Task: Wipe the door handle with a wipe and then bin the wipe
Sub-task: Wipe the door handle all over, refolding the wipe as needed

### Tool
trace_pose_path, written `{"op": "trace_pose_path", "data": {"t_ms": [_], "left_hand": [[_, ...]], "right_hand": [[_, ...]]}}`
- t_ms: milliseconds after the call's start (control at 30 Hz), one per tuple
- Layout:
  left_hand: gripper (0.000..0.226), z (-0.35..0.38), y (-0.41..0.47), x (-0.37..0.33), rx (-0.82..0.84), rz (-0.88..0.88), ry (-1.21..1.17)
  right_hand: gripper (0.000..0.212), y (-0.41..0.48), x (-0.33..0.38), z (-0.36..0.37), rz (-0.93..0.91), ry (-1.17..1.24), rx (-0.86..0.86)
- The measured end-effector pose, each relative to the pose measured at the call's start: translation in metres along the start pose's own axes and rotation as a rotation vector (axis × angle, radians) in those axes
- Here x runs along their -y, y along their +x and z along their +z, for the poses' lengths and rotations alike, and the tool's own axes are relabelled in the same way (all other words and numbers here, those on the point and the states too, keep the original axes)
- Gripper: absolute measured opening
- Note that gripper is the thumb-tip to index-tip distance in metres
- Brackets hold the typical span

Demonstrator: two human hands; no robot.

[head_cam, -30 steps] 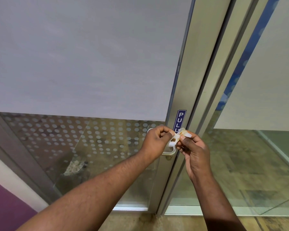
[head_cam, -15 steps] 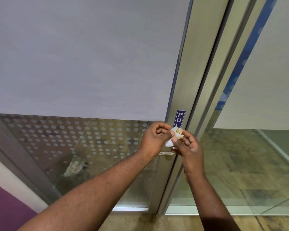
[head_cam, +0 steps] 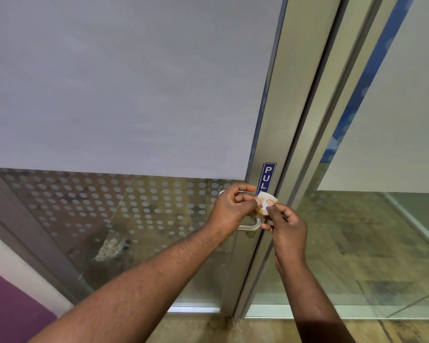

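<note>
A small white wipe (head_cam: pixel 265 203) with orange-brown stains is pinched between both hands, just in front of the door frame. My left hand (head_cam: pixel 230 209) grips its left side with thumb and fingers. My right hand (head_cam: pixel 286 230) holds its lower right edge by the fingertips. The silver door handle (head_cam: pixel 249 227) sits right behind and below my hands; only its lower bar and a bit of its upper end show, the rest is hidden by my left hand. No bin is in view.
The handle is on a glass door (head_cam: pixel 134 95) with frosted film and a dotted band. A blue PULL sticker (head_cam: pixel 267 178) sits on the aluminium frame (head_cam: pixel 295 107). A fixed glass panel (head_cam: pixel 382 219) stands on the right, a purple wall (head_cam: pixel 8 308) at bottom left.
Both hands stay at the handle and keep reworking the wipe between the fingertips. The handle's lower bar, covered half a second ago, shows again under my left hand.
</note>
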State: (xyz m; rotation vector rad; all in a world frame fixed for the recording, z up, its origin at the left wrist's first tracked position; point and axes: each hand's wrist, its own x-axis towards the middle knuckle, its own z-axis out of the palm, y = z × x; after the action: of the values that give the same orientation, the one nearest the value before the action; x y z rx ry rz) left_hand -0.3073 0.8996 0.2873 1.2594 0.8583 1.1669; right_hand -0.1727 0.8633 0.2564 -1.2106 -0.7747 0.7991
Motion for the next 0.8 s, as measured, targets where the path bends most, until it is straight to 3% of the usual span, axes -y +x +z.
{"op": "trace_pose_path", "data": {"t_ms": [100,200,267,367,467,667,800], "left_hand": [[0.037,0.000,0.000,0.001,0.004,-0.011,0.025],[0.043,0.000,0.002,0.001,-0.005,-0.010,0.070],[0.044,-0.001,0.002,0.000,-0.005,-0.004,0.078],[0.042,-0.002,0.002,0.000,-0.012,-0.001,0.084],[0.040,-0.002,0.003,0.000,-0.021,0.004,0.112],[0.041,-0.006,0.004,0.000,-0.024,0.029,0.190],[0.044,-0.007,0.004,0.004,-0.016,0.060,0.247]], "right_hand": [[0.008,0.000,-0.001,-0.002,-0.006,0.027,0.025],[0.006,0.000,-0.001,-0.005,0.100,0.197,0.083],[0.017,0.001,-0.002,-0.007,0.140,0.265,0.105],[0.026,0.003,-0.003,-0.006,0.114,0.198,0.111],[0.019,0.004,-0.007,-0.003,0.085,0.139,0.091],[0.015,0.003,-0.009,-0.006,0.123,0.153,0.201],[0.014,0.006,-0.011,-0.007,0.195,0.232,0.185]]}}
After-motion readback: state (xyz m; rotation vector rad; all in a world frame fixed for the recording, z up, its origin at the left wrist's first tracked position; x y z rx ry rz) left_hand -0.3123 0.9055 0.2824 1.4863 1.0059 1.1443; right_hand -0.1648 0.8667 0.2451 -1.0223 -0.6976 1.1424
